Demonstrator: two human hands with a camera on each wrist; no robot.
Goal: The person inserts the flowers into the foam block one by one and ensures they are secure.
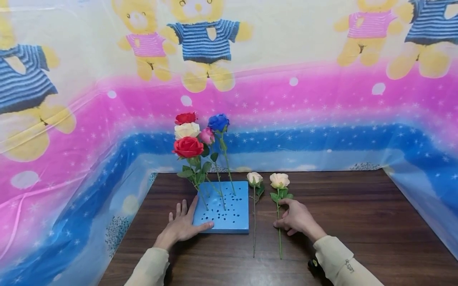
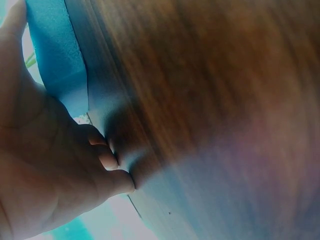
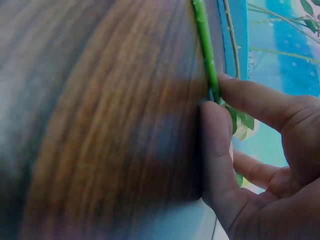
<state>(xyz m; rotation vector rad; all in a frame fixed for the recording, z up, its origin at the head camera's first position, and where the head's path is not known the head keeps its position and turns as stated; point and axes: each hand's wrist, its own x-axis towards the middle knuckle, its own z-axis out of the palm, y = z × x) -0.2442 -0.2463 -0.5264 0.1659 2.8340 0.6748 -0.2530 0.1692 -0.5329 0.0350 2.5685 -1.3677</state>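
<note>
In the head view a pale peach rose (image 1: pixel 279 180) lies on the table, its green stem (image 3: pixel 205 40) pinched between thumb and fingertips of my right hand (image 1: pixel 298 217) just below the leaves. Close to its left lies a cream rose (image 1: pixel 254 179) with a thinner stem. My left hand (image 1: pixel 182 226) rests spread at the left side of a light blue foam block (image 1: pixel 240 223) full of small holes, thumb over its front edge. Standing in that block are two red roses (image 1: pixel 188 147), a white rose (image 1: pixel 187 130), a pink rose (image 1: pixel 206 136) and a blue rose (image 1: pixel 218 122).
Everything sits on a dark wood-grain table (image 1: pixel 358 222). A cloth backdrop (image 1: pixel 272 95) printed with bears rises behind it and along both sides. By my right cuff is a small black object (image 1: pixel 313 265), partly hidden by the sleeve.
</note>
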